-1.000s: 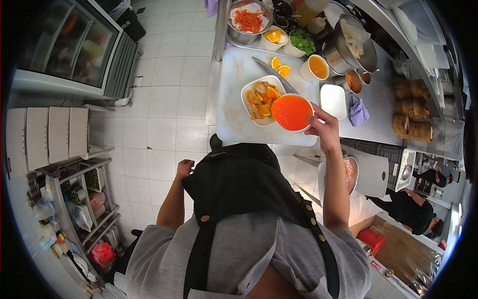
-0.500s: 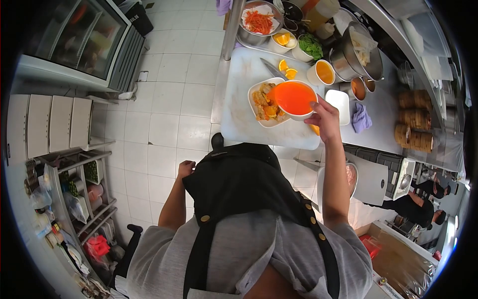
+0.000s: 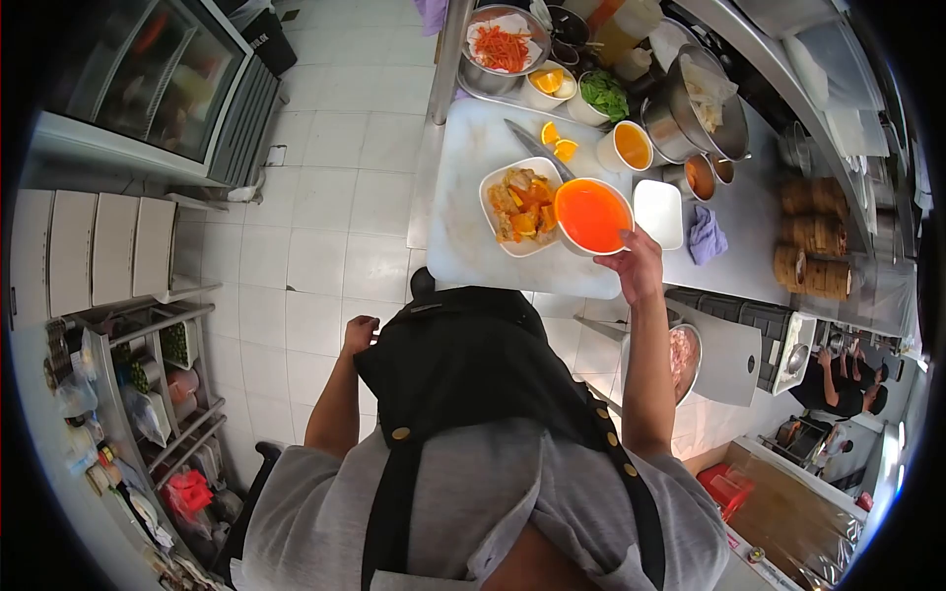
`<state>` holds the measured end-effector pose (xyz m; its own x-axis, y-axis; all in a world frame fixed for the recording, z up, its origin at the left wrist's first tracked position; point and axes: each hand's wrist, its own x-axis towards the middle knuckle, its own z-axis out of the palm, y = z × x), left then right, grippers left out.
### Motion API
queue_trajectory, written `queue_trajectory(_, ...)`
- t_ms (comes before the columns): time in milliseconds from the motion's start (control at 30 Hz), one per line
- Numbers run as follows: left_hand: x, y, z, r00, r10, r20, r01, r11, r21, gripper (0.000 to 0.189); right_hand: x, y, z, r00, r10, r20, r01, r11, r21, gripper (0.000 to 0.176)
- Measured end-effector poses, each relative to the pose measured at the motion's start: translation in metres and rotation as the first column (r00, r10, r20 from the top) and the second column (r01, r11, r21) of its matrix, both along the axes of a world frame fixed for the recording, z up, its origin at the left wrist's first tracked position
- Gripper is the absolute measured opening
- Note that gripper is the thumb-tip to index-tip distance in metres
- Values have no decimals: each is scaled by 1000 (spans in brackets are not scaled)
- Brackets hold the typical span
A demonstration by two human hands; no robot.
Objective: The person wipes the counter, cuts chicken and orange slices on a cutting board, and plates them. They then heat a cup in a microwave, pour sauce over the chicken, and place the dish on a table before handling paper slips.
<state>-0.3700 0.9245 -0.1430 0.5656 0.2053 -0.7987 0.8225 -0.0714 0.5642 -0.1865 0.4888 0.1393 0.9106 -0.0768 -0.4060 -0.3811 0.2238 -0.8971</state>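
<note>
My right hand [image 3: 638, 264] grips the rim of a white tub [image 3: 594, 217] of bright orange-red sauce, thumb over the edge. The tub is beside the right edge of a white square dish [image 3: 519, 207] of browned, sauce-coated pieces with orange wedges. Both are over a white cutting board [image 3: 463, 258]. A knife [image 3: 532, 146] lies behind the dish, its near end hidden, and orange wedges [image 3: 560, 144] are next to it. My left hand [image 3: 362, 333] hangs by my black apron, fingers curled, with nothing visible in it.
An empty white dish [image 3: 658, 215] and a purple cloth [image 3: 708, 236] lie right of the board. Behind stand a tub of orange sauce [image 3: 632, 146], green leaves [image 3: 603, 94], shredded carrot [image 3: 503, 47] and metal pots [image 3: 680, 123]. Bamboo steamers [image 3: 813, 236] and co-workers [image 3: 838, 384] are at right.
My right hand has drawn the tub right and slightly down, from a tilt over the dish to a more level hold. More sauce shows on the food. My left hand stays low.
</note>
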Motion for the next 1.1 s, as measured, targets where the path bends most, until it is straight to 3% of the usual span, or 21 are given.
queue_trajectory(200,-2,-4,-2,999,40,-6,-40,999,-23,28,2,-5,21,999,6,51,-6,1000,-11,48)
queue_trajectory(267,-11,-1,-19,999,-53,9,52,997,54,27,3,-1,35,996,26,84,-18,995,-98,47)
queue_trajectory(400,-27,0,-39,999,17,35,-18,999,46,26,9,2,39,995,47,85,-33,985,-167,46)
queue_trajectory(467,-30,1,-38,998,-39,43,35,995,97,26,10,1,34,996,81,26,-69,947,-314,46)
queue_trajectory(567,-32,2,-37,998,-57,34,52,991,123,26,10,-1,25,991,127,-50,-137,916,-377,47)
queue_trajectory(900,-41,4,-61,999,21,24,-22,999,41,28,8,-20,4,991,84,-106,-117,925,-361,50)
queue_trajectory(1100,-29,1,-39,1000,-14,24,12,997,81,30,16,-29,-6,996,27,-89,-53,950,-307,49)
